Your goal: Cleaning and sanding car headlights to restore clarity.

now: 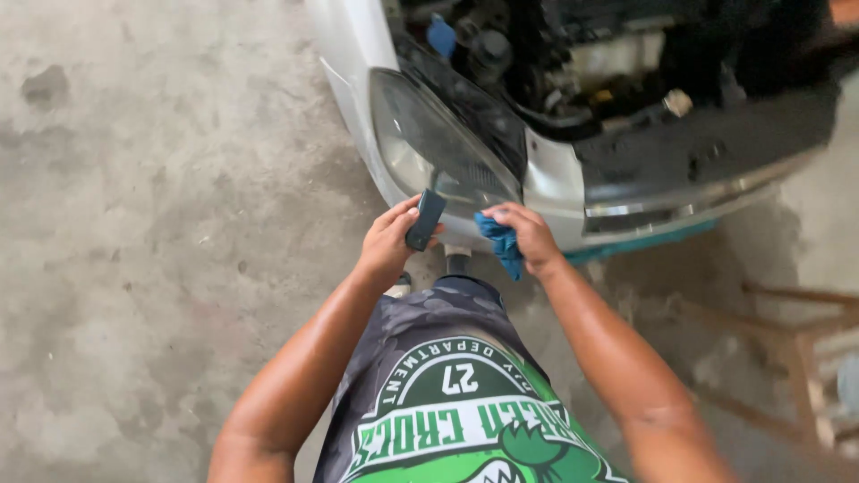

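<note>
left hand: the left hand (391, 240) is clamped around a small dark block (426, 219), thumb and fingers wrapped on it, its upper end pressed against the lower edge of the headlight (436, 148).
right hand: the right hand (530, 234) is closed on a bunched blue cloth (501, 243), which hangs just below the headlight's lower inner corner.
headlight: it sits on the front corner of a white car (353, 54); the lens looks dull and greyish across most of its face, with no clearly brighter patch.
block: touching the headlight at its bottom rim, between the two hands.
cloth: just beside the headlight, against the bumper below it; whether it touches the lens i cannot tell.
engine bay: above the headlight the bonnet is up, with a blue cap (441, 36) and dark parts showing.
floor: stained concrete (152, 224) spreads out beside the headlight; a wooden frame (796, 349) stands well away from it.
progress: judging by the even haze, the lens work seems at an early stage; only the bottom edge is under the block, and the rest of the lens looks unworked.
</note>
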